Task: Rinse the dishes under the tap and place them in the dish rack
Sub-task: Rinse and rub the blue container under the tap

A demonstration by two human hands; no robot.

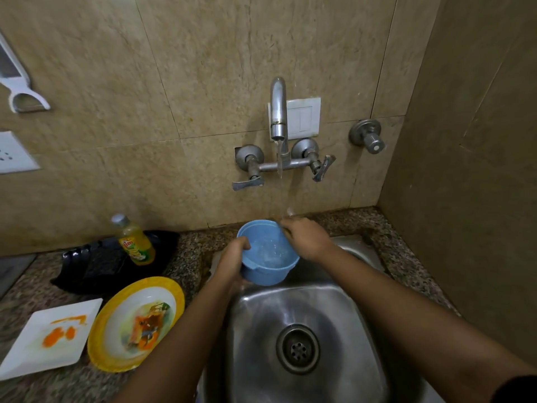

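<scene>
My left hand clamps the wet blue bowl; my right hand pinches its rim. Filling water could slip it into the sink.

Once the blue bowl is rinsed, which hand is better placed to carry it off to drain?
Left, probably. The left hand already grips the blue bowl by its rim, on the counter side. The right hand only touches the far rim under the stream.
</scene>
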